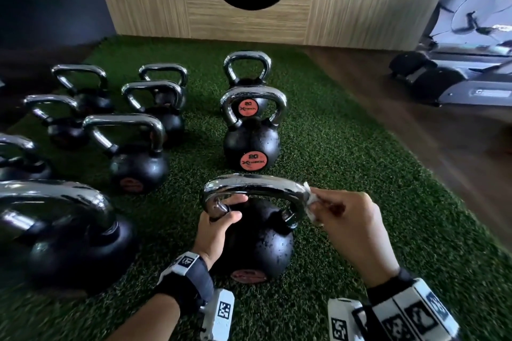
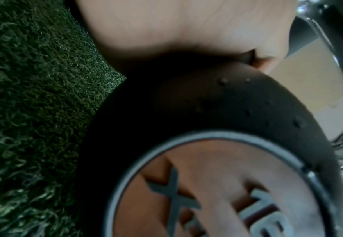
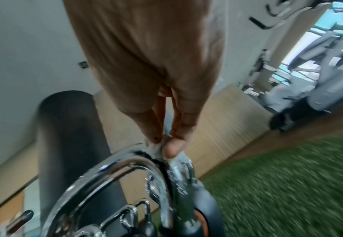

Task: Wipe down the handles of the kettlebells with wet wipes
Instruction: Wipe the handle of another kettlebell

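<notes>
**Two hands on the nearest kettlebell**

Your right-hand fingers (image 3: 172, 144) pinch a crumpled wet wipe (image 1: 311, 203) against the right bend of the chrome handle (image 1: 255, 184); your left hand (image 1: 219, 225) is curled round the handle's left leg, steadying it. The kettlebell (image 1: 259, 246) stands near you on the green turf (image 1: 346, 147), with others ranged left and far. Judge it heavy and stiff, its wet chrome slippery: keep hold of the leg and let the soft wipe wrap the bar.
</notes>
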Action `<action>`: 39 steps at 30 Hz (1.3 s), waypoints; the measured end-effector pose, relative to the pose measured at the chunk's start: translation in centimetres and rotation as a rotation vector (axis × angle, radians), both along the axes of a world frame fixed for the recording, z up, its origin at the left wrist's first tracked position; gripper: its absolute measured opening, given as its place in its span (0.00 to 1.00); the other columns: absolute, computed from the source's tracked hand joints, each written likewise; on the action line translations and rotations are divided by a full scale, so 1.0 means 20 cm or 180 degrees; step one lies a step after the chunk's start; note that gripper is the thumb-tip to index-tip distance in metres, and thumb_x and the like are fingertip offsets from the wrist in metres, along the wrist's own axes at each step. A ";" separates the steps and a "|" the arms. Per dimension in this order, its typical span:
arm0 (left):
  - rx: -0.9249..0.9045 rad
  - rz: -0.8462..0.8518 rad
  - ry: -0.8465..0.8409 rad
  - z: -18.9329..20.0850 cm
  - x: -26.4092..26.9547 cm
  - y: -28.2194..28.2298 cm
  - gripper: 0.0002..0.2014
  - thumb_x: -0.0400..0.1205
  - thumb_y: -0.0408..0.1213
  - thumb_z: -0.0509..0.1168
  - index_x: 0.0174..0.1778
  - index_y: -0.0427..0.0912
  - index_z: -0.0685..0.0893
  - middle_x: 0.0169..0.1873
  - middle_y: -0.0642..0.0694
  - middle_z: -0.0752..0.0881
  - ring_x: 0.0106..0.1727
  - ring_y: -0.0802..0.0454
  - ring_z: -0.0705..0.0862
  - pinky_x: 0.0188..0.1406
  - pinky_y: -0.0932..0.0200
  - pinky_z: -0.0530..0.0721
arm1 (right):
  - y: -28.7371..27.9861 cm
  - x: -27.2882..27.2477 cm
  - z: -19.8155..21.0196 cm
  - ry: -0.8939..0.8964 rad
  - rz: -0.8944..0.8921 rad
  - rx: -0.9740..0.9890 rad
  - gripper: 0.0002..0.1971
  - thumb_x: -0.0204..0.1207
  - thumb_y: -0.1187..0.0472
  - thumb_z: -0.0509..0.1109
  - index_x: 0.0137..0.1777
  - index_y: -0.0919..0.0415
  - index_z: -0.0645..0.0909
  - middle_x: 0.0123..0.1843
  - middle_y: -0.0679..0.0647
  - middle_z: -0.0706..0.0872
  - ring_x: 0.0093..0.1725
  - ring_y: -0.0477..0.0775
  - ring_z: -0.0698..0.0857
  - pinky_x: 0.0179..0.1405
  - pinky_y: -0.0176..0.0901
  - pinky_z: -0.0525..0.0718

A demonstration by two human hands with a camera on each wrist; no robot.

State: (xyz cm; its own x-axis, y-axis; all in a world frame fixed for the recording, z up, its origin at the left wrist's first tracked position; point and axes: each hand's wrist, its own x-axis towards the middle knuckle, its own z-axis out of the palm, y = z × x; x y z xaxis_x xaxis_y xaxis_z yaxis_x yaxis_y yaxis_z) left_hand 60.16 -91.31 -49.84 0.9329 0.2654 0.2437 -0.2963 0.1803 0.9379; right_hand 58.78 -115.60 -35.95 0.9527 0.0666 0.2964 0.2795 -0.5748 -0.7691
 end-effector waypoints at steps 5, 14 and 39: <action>0.0119 -0.0032 0.0006 0.00 0.00 0.01 0.26 0.68 0.44 0.72 0.58 0.30 0.91 0.61 0.45 0.92 0.69 0.51 0.86 0.66 0.68 0.80 | -0.03 0.01 -0.09 0.0503 -0.0119 0.0633 0.14 0.75 0.62 0.80 0.59 0.50 0.91 0.47 0.43 0.95 0.41 0.42 0.93 0.42 0.45 0.94; 0.0237 0.0191 0.0533 0.06 -0.03 -0.01 0.16 0.74 0.37 0.72 0.57 0.40 0.93 0.58 0.46 0.93 0.67 0.52 0.88 0.73 0.54 0.79 | -0.03 0.06 -0.26 0.2057 0.0349 0.2819 0.12 0.67 0.70 0.76 0.51 0.66 0.93 0.53 0.66 0.93 0.46 0.56 0.90 0.52 0.48 0.92; -0.0463 -0.1350 0.1161 0.60 -0.40 -0.06 0.19 0.78 0.46 0.75 0.65 0.47 0.91 0.61 0.39 0.92 0.64 0.42 0.91 0.60 0.55 0.89 | 0.14 -0.20 0.08 0.0376 0.1018 0.0912 0.13 0.62 0.63 0.88 0.41 0.49 0.89 0.44 0.50 0.91 0.42 0.51 0.93 0.45 0.48 0.93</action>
